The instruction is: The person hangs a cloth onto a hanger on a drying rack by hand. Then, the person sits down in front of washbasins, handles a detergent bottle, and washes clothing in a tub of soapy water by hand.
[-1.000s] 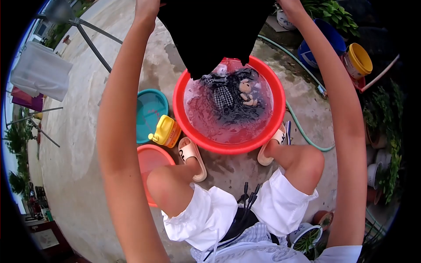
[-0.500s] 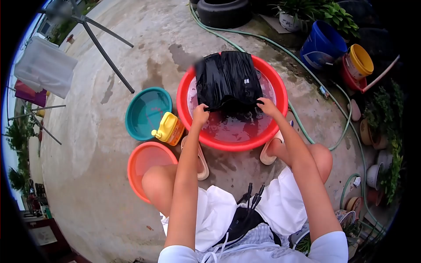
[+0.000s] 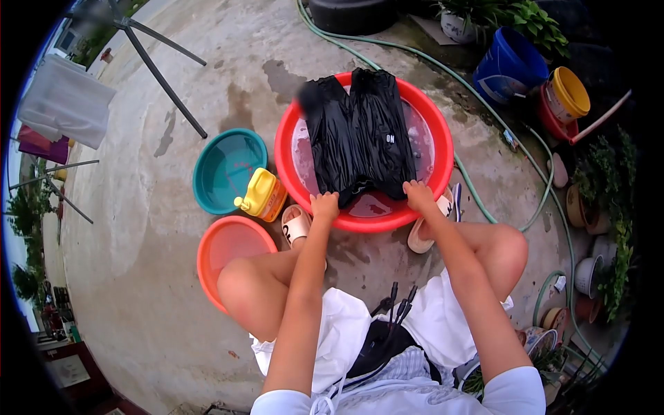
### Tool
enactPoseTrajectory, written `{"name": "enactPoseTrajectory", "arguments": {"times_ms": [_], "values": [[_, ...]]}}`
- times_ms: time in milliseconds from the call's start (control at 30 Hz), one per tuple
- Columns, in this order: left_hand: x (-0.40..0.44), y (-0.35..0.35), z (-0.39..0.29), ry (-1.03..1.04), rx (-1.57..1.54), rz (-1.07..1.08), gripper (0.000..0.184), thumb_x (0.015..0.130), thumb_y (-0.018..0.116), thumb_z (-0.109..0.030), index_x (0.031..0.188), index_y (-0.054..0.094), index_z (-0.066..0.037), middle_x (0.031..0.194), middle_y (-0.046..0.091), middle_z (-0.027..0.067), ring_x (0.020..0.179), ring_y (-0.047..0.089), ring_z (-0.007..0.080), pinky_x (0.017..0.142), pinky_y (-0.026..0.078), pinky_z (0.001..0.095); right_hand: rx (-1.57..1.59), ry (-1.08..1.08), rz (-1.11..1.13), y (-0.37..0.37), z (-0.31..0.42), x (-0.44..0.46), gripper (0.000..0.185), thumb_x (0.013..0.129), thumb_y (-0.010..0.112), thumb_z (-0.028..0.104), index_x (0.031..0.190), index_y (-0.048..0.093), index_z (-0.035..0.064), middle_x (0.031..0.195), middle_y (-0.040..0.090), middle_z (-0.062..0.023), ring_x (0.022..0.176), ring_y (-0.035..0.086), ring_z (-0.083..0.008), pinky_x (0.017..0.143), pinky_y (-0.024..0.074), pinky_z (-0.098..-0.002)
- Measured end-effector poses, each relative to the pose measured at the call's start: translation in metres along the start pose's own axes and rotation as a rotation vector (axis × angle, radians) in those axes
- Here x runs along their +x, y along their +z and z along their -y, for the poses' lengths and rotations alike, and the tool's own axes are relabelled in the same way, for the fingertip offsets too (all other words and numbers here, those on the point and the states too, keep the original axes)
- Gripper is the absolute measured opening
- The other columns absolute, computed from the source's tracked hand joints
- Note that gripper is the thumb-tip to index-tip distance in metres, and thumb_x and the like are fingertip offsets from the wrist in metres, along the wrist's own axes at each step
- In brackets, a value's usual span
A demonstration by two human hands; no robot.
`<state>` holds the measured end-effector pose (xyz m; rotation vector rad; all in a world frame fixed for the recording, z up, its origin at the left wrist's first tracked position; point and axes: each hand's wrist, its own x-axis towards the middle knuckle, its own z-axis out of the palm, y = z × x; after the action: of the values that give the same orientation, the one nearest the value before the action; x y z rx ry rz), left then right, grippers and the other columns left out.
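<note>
A pair of wet black pants with a small white print hangs stretched over a large red basin. Its two legs lie toward the far side, the ends over the far rim. My left hand is closed on the near left corner of the waist, right by the basin's near rim. At the opposite waist corner, my right hand grips the cloth with its fingers wrapped over it. Soapy water shows below the waist edge and beside the cloth.
Left of the basin stand a teal basin holding water, a yellow detergent jug and an orange basin. A green hose curves along the right. Blue and yellow buckets stand beyond it.
Both hands have come closer to my body, drawing the waist of the pants to the basin's near rim. The pants now lie longer and flatter, with the two legs parted at the far end.
</note>
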<state>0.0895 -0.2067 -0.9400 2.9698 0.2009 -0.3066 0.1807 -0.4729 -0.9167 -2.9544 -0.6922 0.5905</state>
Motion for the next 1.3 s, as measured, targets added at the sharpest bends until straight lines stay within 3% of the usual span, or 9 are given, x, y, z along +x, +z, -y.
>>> {"name": "enactPoseTrajectory", "arguments": {"times_ms": [233, 333, 533, 667, 700, 800, 1033, 1133, 1300], "values": [[0.004, -0.023, -0.012, -0.105, -0.007, 0.456, 0.027, 0.077, 0.047, -0.017, 0.099, 0.062, -0.013, 0.108, 0.059, 0.0099, 0.105, 0.053, 0.0269, 0.098, 0.021, 0.0585, -0.24, 0.004, 0.218, 0.008, 0.008, -0.006, 0.025, 0.078, 0.05, 0.013, 0.102, 0.055, 0.0121, 0.106, 0.056, -0.0075, 0.104, 0.048, -0.026, 0.081, 0.0408, -0.042], [0.006, -0.024, -0.01, -0.098, -0.034, 0.467, 0.029, 0.075, 0.048, -0.018, 0.1, 0.063, -0.012, 0.111, 0.058, 0.0105, 0.107, 0.051, 0.0273, 0.098, 0.019, 0.0594, -0.189, -0.041, 0.199, 0.013, 0.019, 0.0, 0.028, 0.077, 0.05, 0.014, 0.104, 0.055, 0.0107, 0.106, 0.056, -0.009, 0.106, 0.048, -0.027, 0.082, 0.0411, -0.0427], [0.037, -0.059, 0.021, -0.179, -0.166, 0.519, 0.033, 0.077, 0.049, -0.022, 0.108, 0.059, -0.017, 0.118, 0.054, 0.0105, 0.111, 0.049, 0.0288, 0.097, 0.024, 0.0544, 0.277, -0.129, 0.053, 0.03, 0.06, 0.018, 0.051, 0.074, 0.056, 0.016, 0.123, 0.042, 0.0114, 0.121, 0.046, -0.0117, 0.111, 0.044, -0.0293, 0.087, 0.0398, -0.0451], [0.065, -0.152, 0.057, -0.172, -0.015, 0.394, 0.034, 0.078, 0.049, -0.023, 0.11, 0.057, -0.015, 0.114, 0.056, 0.0119, 0.105, 0.053, 0.0276, 0.091, 0.034, 0.0495, 0.183, -0.098, -0.071, 0.042, 0.079, 0.019, 0.062, 0.075, 0.056, 0.016, 0.131, 0.031, 0.0132, 0.136, 0.031, -0.0114, 0.121, 0.035, -0.0287, 0.095, 0.0338, -0.0453], [0.066, -0.176, 0.066, -0.179, -0.014, 0.365, 0.033, 0.078, 0.049, -0.023, 0.109, 0.057, -0.014, 0.111, 0.057, 0.0124, 0.103, 0.054, 0.0272, 0.089, 0.037, 0.0465, 0.168, -0.147, -0.097, 0.045, 0.079, 0.015, 0.051, 0.076, 0.053, 0.018, 0.126, 0.042, 0.0125, 0.13, 0.04, -0.0128, 0.116, 0.041, -0.0286, 0.092, 0.0359, -0.0445], [0.071, -0.22, 0.108, -0.192, -0.071, 0.292, 0.032, 0.079, 0.047, -0.024, 0.106, 0.058, -0.011, 0.106, 0.059, 0.0127, 0.099, 0.056, 0.0269, 0.081, 0.044, 0.0393, 0.11, -0.14, 0.444, 0.041, 0.077, 0.023, 0.035, 0.077, 0.049, 0.019, 0.11, 0.058, 0.0111, 0.116, 0.053, -0.0148, 0.108, 0.048, -0.0291, 0.088, 0.0379, -0.0431], [0.014, -0.178, 0.212, -0.353, 0.103, 0.533, 0.048, 0.075, 0.052, -0.016, 0.122, 0.045, -0.012, 0.118, 0.052, 0.0142, 0.109, 0.05, 0.0272, 0.087, 0.042, 0.0365, 0.113, -0.143, -0.064, 0.054, 0.092, 0.027, 0.018, 0.077, 0.048, 0.018, 0.073, 0.062, 0.0069, 0.072, 0.063, -0.0124, 0.072, 0.062, -0.0289, 0.068, 0.0459, -0.0421], [-0.025, -0.133, 0.241, -0.396, 0.061, 0.563, 0.056, 0.072, 0.057, -0.012, 0.126, 0.04, -0.017, 0.115, 0.053, 0.0156, 0.108, 0.05, 0.0289, 0.086, 0.043, 0.0373, 0.352, -0.141, -0.129, 0.034, 0.112, 0.028, 0.017, 0.078, 0.048, 0.019, 0.074, 0.061, 0.0072, 0.072, 0.062, -0.0138, 0.069, 0.061, -0.0312, 0.063, 0.047, -0.0432], [-0.064, -0.109, 0.229, -0.135, 0.059, 0.084, 0.034, 0.072, 0.058, -0.013, 0.105, 0.048, -0.014, 0.091, 0.057, 0.0127, 0.08, 0.058, 0.0309, 0.065, 0.048, 0.0408, 0.556, -0.199, -0.122, 0.019, 0.156, 0.033, 0.017, 0.078, 0.046, 0.018, 0.078, 0.061, 0.0104, 0.075, 0.062, -0.0138, 0.069, 0.059, -0.0334, 0.062, 0.0472, -0.044]]}}
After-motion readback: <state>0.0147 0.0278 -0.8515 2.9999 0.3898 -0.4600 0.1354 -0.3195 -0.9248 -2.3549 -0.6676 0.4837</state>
